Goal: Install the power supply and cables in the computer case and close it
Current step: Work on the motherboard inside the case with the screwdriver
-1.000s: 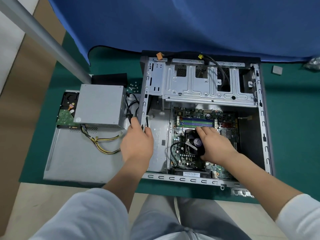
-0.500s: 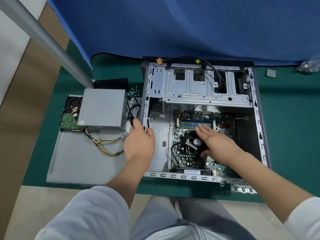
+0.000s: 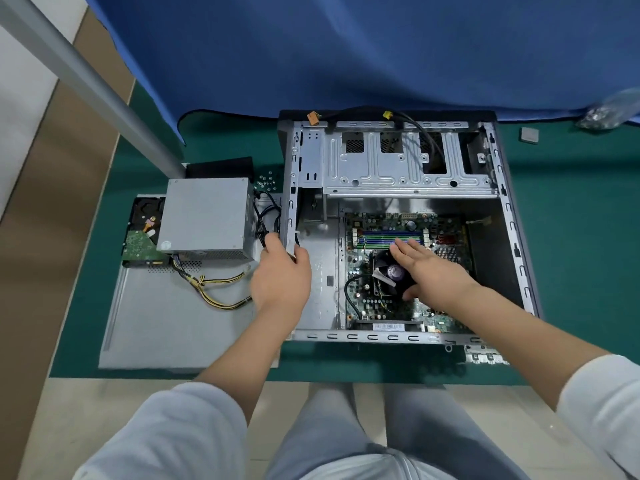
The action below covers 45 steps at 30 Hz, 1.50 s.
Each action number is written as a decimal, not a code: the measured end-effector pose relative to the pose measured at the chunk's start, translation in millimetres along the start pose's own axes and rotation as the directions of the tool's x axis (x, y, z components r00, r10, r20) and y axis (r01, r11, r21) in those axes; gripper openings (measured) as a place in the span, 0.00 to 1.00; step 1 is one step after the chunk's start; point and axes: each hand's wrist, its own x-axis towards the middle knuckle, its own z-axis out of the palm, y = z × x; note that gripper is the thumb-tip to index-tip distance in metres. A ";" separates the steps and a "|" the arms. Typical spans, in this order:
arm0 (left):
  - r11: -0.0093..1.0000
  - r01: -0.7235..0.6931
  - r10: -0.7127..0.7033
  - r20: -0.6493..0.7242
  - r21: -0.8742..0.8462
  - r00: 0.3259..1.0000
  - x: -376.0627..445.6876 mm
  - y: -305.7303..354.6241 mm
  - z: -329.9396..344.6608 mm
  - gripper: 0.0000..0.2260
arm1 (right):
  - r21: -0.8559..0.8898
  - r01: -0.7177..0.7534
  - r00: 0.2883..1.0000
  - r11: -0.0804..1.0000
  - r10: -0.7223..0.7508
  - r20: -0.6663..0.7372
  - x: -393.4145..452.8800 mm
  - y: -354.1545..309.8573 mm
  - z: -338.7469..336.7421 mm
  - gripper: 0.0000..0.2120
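An open grey computer case point(image 3: 512, 237) lies on its side on the green mat. Its motherboard point(image 3: 367, 299) and black CPU fan point(image 3: 389, 271) show inside. The grey power supply point(image 3: 206, 218) sits outside, left of the case, on the flat side panel point(image 3: 166, 323). Black cables point(image 3: 266, 216) and yellow-black cables point(image 3: 214, 292) trail from the power supply. My left hand point(image 3: 280, 282) grips the case's left wall at its rim. My right hand point(image 3: 433, 271) rests flat, fingers straight, over the CPU fan and the memory slots.
A hard drive point(image 3: 142, 233) lies left of the power supply. Several small screws point(image 3: 266, 180) sit behind it. A small grey square part point(image 3: 529, 135) and a bag of hardware point(image 3: 602, 116) lie at the back right. A blue cloth point(image 3: 346, 53) hangs behind; a metal table leg point(image 3: 93, 84) crosses the left.
The view has shifted slightly downward. My left hand stays on the case wall and my right hand stays over the fan, both barely moved.
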 end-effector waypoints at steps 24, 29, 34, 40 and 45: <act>0.907 -0.377 0.357 0.131 0.187 0.925 -109.5 99.0 85.3 0.19 | 0.872 0.267 0.734 0.410 0.500 -0.460 -71.1 118.5 1.6 0.10; 0.894 -0.375 0.365 0.087 0.246 0.927 -107.7 97.9 91.4 0.15 | 0.901 -0.282 0.776 0.331 0.631 0.011 -38.2 167.7 50.1 0.09; 0.901 -0.350 0.343 0.072 0.257 0.937 -108.3 98.4 90.7 0.14 | 0.640 -0.481 0.831 0.599 0.544 0.116 -16.8 180.3 72.6 0.18; 0.917 -0.326 0.318 0.071 0.231 0.945 -108.8 99.3 90.0 0.12 | 0.631 -0.487 0.845 0.603 0.509 0.166 -9.0 181.8 72.8 0.17; 0.918 -0.322 0.314 0.073 0.232 0.947 -110.0 97.7 90.3 0.13 | 0.753 -0.245 0.869 0.611 0.483 -0.109 -32.7 179.1 34.4 0.10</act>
